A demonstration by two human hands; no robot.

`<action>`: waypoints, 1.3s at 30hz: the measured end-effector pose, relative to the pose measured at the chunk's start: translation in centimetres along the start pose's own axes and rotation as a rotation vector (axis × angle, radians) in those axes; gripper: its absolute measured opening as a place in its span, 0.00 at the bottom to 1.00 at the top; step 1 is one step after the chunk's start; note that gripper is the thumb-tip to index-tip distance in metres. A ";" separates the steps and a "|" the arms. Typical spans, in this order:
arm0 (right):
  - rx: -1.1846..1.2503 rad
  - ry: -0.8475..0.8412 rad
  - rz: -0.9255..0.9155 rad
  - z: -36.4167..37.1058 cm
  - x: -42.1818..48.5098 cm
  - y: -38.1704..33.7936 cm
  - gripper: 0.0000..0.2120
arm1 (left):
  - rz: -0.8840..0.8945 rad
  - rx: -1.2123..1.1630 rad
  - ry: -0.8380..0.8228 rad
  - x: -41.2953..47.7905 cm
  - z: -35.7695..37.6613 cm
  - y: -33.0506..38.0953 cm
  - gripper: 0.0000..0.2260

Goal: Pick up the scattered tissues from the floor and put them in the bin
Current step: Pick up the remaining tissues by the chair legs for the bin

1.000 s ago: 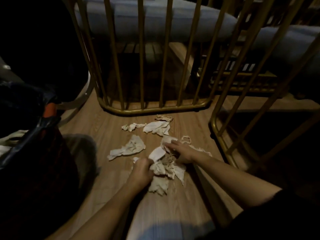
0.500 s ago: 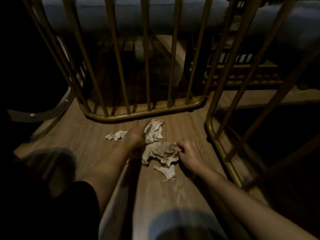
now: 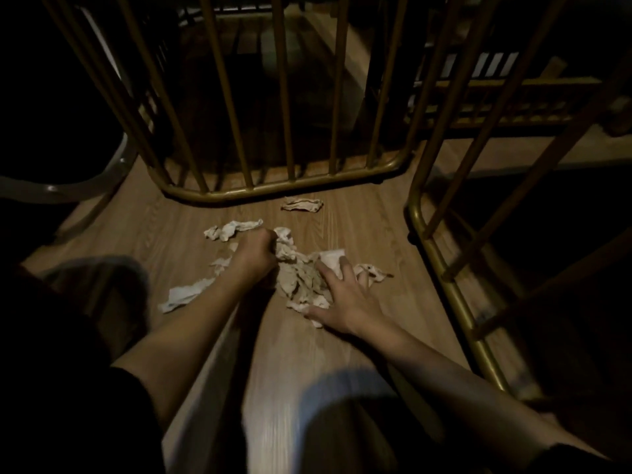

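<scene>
Both hands work a heap of crumpled tissues (image 3: pixel 301 278) on the wood-grain floor (image 3: pixel 362 234), evidently raking loose pieces together so that one lift suffices; the left hand (image 3: pixel 256 253) is clenched into the heap's left edge, fingers curled around tissue; the right hand (image 3: pixel 345 295) lies with fingers spread over the heap's right side, pressing rather than gripping. Strays remain apart: a twisted tissue (image 3: pixel 232 229) just beyond the left hand; a flat strip (image 3: pixel 184 295) left of the left forearm; a small wad (image 3: pixel 302 204) near the gold metal chair base (image 3: pixel 273 188). The bin is not in view. No brand, label or writing is legible; lighting is poor.
</scene>
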State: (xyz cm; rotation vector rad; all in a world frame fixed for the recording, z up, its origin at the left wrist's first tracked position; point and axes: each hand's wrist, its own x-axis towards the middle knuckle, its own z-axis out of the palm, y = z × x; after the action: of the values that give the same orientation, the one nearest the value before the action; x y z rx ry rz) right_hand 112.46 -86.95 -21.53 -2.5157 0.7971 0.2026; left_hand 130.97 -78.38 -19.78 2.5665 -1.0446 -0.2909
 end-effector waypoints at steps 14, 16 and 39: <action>0.239 0.179 -0.322 1.1 -5.9 0.3 0.06 | -0.103 0.135 -0.030 -10.8 -1.5 -8.4 0.06; 0.156 0.097 -0.342 3.3 -9.3 0.1 0.11 | -0.094 0.113 0.083 -11.8 -1.3 -7.6 0.03; 0.234 0.348 -0.801 -11.4 -2.2 -16.4 0.06 | -0.075 -0.139 0.402 -15.5 -23.6 1.2 0.12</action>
State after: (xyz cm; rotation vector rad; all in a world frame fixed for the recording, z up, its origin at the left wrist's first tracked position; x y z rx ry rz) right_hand 120.01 -79.84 -4.31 -2.4553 -0.1172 -0.5725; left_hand 126.71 -62.44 3.18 2.4036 -0.7532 0.1281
